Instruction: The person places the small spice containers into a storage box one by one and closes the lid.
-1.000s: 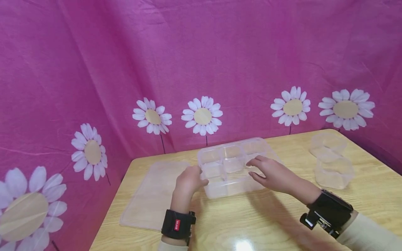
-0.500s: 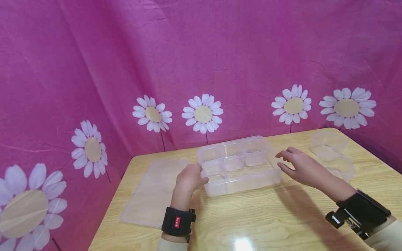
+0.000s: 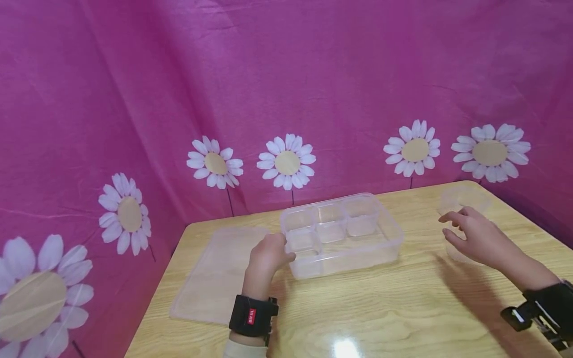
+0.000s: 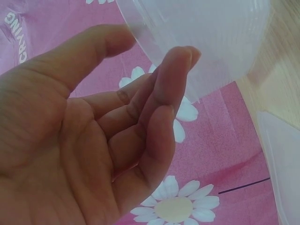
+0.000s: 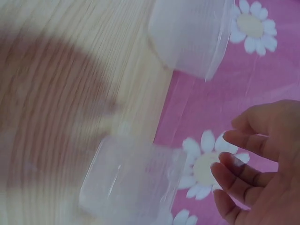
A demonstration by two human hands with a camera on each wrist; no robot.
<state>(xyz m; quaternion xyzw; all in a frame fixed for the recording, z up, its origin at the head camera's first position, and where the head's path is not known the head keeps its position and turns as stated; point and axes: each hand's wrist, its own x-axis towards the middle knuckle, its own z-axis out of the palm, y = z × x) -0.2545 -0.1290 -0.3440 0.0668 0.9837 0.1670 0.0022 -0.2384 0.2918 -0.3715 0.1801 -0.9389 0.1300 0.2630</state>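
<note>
While the left hand (image 3: 267, 258) stays bent-fingered at the left end of the clear box (image 3: 353, 261), whether gripping it I cannot tell, the right hand (image 3: 481, 238) has swung from over the box to the nearer loose cup (image 3: 457, 255), fingers slack and holding nothing. The work seems to have passed from the cups (image 3: 331, 231) seated in the box to those loose on the bench (image 3: 380, 313); the farther loose cup (image 3: 465, 195) stands beyond.
</note>
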